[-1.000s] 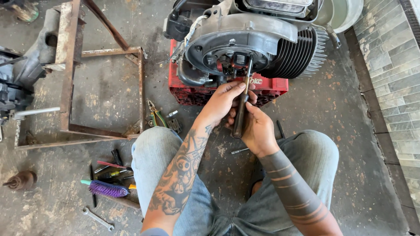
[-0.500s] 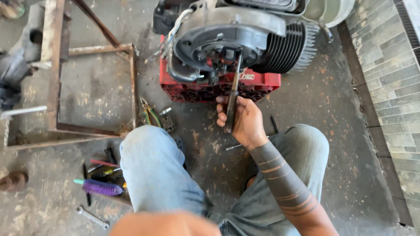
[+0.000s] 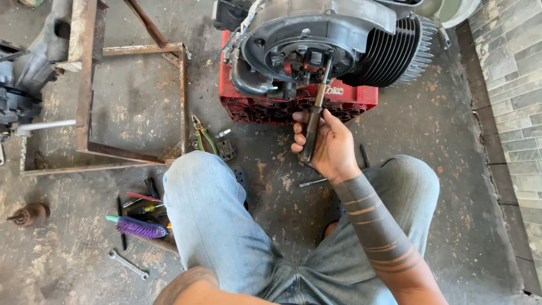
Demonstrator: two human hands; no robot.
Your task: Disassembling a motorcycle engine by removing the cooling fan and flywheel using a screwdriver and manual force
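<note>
A grey motorcycle engine (image 3: 339, 34) with cooling fins rests on a red plastic crate (image 3: 254, 104) in front of me. My right hand (image 3: 330, 147) grips the dark handle of a long, thin tool (image 3: 317, 107). The tool's tip reaches up into the middle of the engine's round side housing. Only my tattooed left forearm (image 3: 192, 285) shows at the bottom edge, and the left hand itself is out of the picture. I sit on the concrete floor in jeans, one knee on each side of my right hand.
A rusty metal frame (image 3: 84, 85) lies at the left. Green-handled pliers (image 3: 203, 135), a purple brush (image 3: 141, 227), screwdrivers (image 3: 141, 197) and a wrench (image 3: 129, 264) are scattered beside my left leg. A thin rod (image 3: 313, 182) lies between my knees. A stone wall (image 3: 514, 68) stands at the right.
My left hand has let go of the tool and pulled back toward my body, out of view. My right hand keeps its grip on the tool at the engine.
</note>
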